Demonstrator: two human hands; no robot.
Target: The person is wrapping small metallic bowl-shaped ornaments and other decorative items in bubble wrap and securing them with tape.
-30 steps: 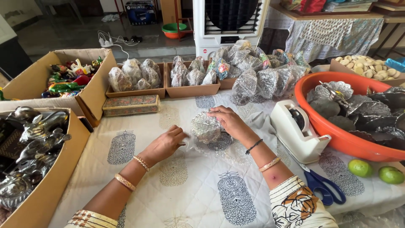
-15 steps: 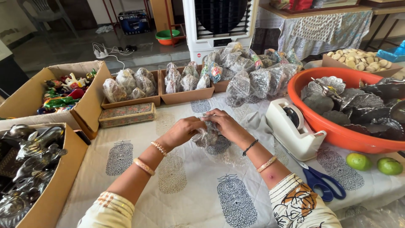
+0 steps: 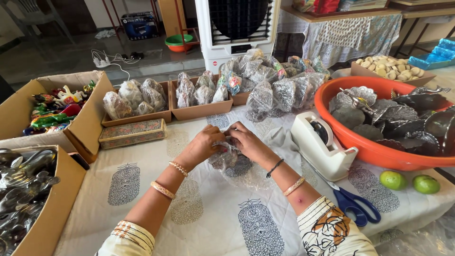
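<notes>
Holding a small bundle in clear wrap (image 3: 226, 159), the left hand (image 3: 201, 147) and right hand (image 3: 247, 142) meet at the middle of the desk (image 3: 204, 218), fingers closed around it. The desk has a white cloth with grey prints. At 3 o'clock sit a tape holder (image 3: 322, 144) and an orange tub (image 3: 374, 142). At 12 o'clock stands a white cooler (image 3: 237, 28) on a grey floor (image 3: 61, 52).

grey tiled floor (image 3: 61, 57) out back, white air cooler (image 3: 237, 28) behind the printed-cloth table (image 3: 213, 223), daylight everywhere.
</notes>
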